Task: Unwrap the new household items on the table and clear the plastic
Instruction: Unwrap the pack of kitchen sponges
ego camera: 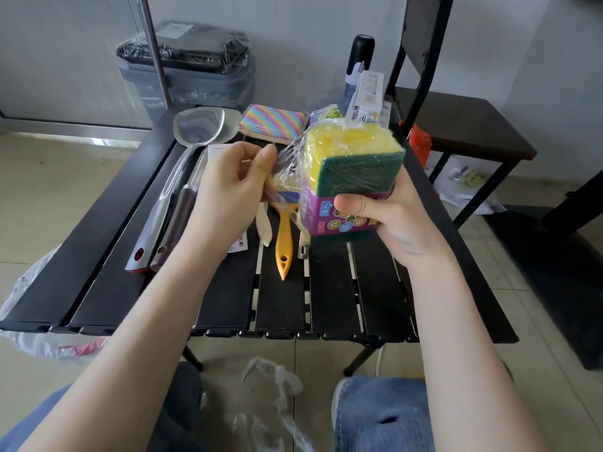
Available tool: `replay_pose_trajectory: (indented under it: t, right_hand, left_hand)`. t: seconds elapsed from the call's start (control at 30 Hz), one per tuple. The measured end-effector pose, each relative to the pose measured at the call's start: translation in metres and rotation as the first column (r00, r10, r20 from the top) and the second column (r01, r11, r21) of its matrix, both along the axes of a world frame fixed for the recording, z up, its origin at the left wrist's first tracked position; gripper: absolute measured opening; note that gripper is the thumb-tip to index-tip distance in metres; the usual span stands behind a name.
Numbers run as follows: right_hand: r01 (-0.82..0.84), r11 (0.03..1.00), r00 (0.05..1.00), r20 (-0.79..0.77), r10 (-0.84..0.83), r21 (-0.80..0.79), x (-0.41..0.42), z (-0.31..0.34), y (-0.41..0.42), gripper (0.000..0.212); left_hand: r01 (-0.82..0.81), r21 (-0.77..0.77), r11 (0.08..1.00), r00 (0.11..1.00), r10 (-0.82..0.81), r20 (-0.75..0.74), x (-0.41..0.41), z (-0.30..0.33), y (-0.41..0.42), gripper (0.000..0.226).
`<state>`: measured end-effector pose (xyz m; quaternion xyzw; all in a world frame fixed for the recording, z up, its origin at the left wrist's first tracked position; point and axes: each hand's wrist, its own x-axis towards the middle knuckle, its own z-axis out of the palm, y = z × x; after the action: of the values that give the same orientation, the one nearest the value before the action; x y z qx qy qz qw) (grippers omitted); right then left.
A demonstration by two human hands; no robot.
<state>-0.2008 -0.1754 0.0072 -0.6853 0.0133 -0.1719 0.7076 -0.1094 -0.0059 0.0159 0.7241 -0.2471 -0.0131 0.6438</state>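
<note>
Above the black slatted table [329,298], my right hand [385,213] grips a pack of yellow-and-green sponges [352,164] with a purple label band. Clear plastic wrap [287,158] still covers the pack and stretches out to its left. My left hand [235,187] pinches that stretched wrap between thumb and fingers. On the table lie a steel spatula [195,132], a second utensil with a brown handle [177,220], a yellow-handled tool [283,243], a white tool [265,230] and a rainbow-striped scouring pad [272,123].
Crumpled clear plastic [270,386] lies on the floor between my knees, and a plastic bag [36,321] sits at the left. A lined bin [189,66] stands behind the table. A black bottle [357,60], boxed packs [367,96] and a dark chair [463,125] are at the right.
</note>
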Motion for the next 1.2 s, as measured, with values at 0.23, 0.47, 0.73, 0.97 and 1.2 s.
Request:
replay_pose_trajectory:
  t: [0.23, 0.47, 0.73, 0.97, 1.2]
  right_hand:
    - [0.054, 0.999, 0.999, -0.001, -0.054, 0.002, -0.001, 0.001, 0.004, 0.072]
    - [0.109, 0.994, 0.993, -0.041, -0.11, -0.014, 0.001, 0.003, 0.007, 0.057]
    - [0.278, 0.96, 0.955, -0.099, -0.279, -0.017, 0.006, 0.006, 0.012, 0.062]
    - [0.473, 0.879, 0.877, -0.058, -0.476, -0.065, 0.013, -0.002, 0.019, 0.054]
    - [0.472, 0.858, 0.879, 0.029, -0.476, -0.203, 0.014, -0.007, 0.024, 0.058]
  left_hand:
    - [0.124, -0.049, 0.991, 0.992, -0.122, 0.026, 0.0, 0.007, 0.007, 0.019]
    - [-0.1, -0.22, 0.97, 0.93, 0.17, 0.327, -0.015, 0.0, -0.002, 0.018]
    - [0.019, -0.292, 0.956, 0.817, 0.153, 0.555, -0.032, 0.006, -0.005, 0.021]
    - [-0.174, -0.155, 0.972, 0.924, 0.216, 0.315, -0.018, -0.006, -0.01, 0.018]
    - [-0.027, -0.027, 0.999, 1.0, 0.027, 0.007, -0.007, -0.001, -0.007, 0.032]
